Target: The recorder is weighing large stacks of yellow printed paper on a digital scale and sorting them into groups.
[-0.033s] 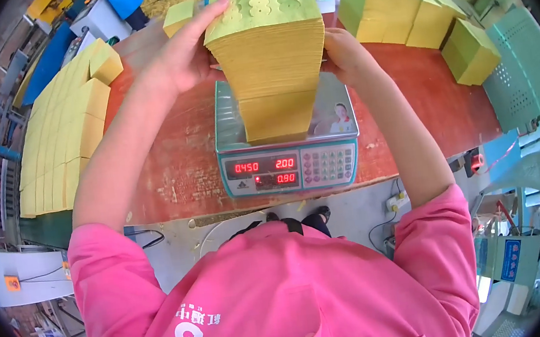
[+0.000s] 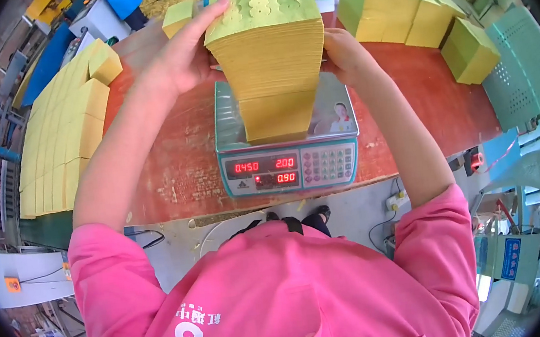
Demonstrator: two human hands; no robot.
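A tall stack of yellow paper (image 2: 270, 60) with rows of punched round shapes on its top sheet stands before me. Its upper part is wider in view, and a seam parts it from a smaller yellow paper block (image 2: 278, 116) resting on the pan of a digital scale (image 2: 288, 170). Pressed to the stack's left side is my left hand (image 2: 188, 62), its thumb along the upper edge and its other fingers largely hidden. My right hand (image 2: 345, 56) grips the right side, fingertips out of sight behind the paper. Red digits glow on the scale's display.
Rows of yellow paper blocks (image 2: 66, 137) line the left of the red table (image 2: 165, 173). More paper blocks (image 2: 391, 8) stand at the far right, with a single block (image 2: 470, 52) beside a green perforated chair back (image 2: 526, 66). A small block (image 2: 178, 18) sits behind my left hand.
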